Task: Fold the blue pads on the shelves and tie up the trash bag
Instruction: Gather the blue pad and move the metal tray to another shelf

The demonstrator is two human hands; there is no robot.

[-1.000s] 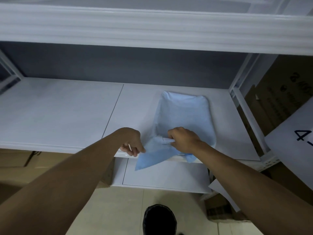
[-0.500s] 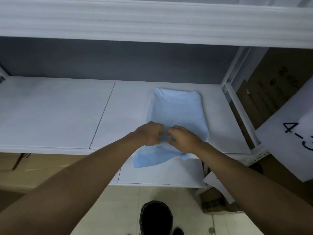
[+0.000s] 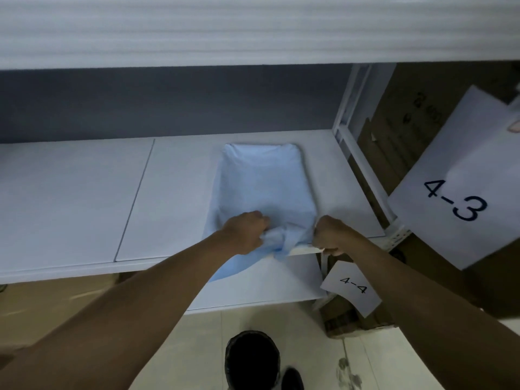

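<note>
A light blue pad (image 3: pixel 264 181) lies on the white shelf (image 3: pixel 84 198), its near end bunched and hanging over the shelf's front edge. My left hand (image 3: pixel 246 230) grips the bunched near part of the pad. My right hand (image 3: pixel 330 235) grips the pad's near right corner at the shelf edge, a little apart from the left hand. On the floor below stands a bin lined with a black trash bag (image 3: pixel 251 358).
A lower white shelf (image 3: pixel 281 285) juts out under the hands. Paper labels 4-3 (image 3: pixel 455 204) and 4-4 (image 3: pixel 353 287) hang on cardboard boxes (image 3: pixel 394 136) at the right. A white upright (image 3: pixel 349 108) bounds the shelf's right side; another shelf's edge (image 3: pixel 197 32) runs overhead.
My hands, close together at the pad's near edge half a second ago, have moved apart; the right hand went right to the pad's corner. The view shifted slightly left.
</note>
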